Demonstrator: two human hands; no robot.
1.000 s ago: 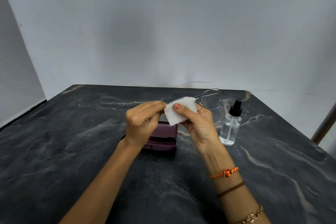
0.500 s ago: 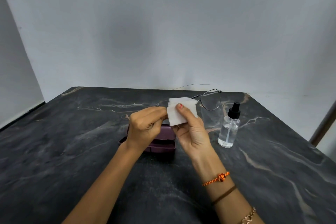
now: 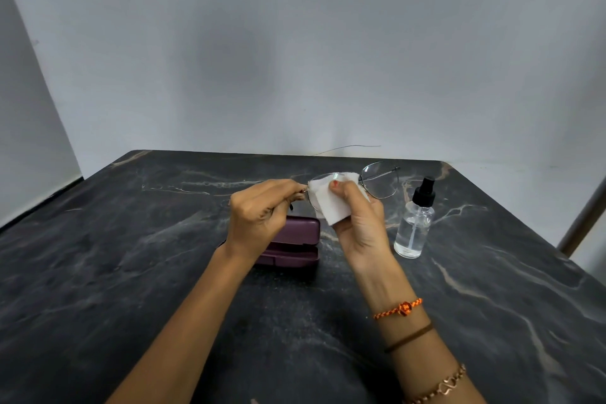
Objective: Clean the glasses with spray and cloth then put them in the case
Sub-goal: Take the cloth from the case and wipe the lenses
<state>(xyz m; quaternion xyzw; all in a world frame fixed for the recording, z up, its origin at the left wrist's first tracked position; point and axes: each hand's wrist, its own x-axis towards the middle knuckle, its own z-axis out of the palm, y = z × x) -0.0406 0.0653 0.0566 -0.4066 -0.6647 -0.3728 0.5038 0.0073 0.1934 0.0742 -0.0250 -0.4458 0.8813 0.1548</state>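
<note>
Thin wire-framed glasses (image 3: 380, 180) are held up above the table in both hands. My left hand (image 3: 262, 213) pinches the frame at its left end. My right hand (image 3: 359, 220) presses a folded white cloth (image 3: 328, 203) around the left lens, thumb on the front. The right lens sticks out bare to the right, and one temple arm reaches back toward the wall. A closed purple glasses case (image 3: 295, 239) lies on the table under my hands, partly hidden by the left wrist. A clear spray bottle (image 3: 414, 226) with a black nozzle stands upright to the right.
The dark marbled table (image 3: 131, 272) runs to a grey wall behind. A slanted metal pole (image 3: 583, 216) shows at the right edge, beyond the table. Bracelets sit on my right wrist.
The cloth has shifted on the left lens as my right thumb rubs it. Both hands stay at about the same spot above the case.
</note>
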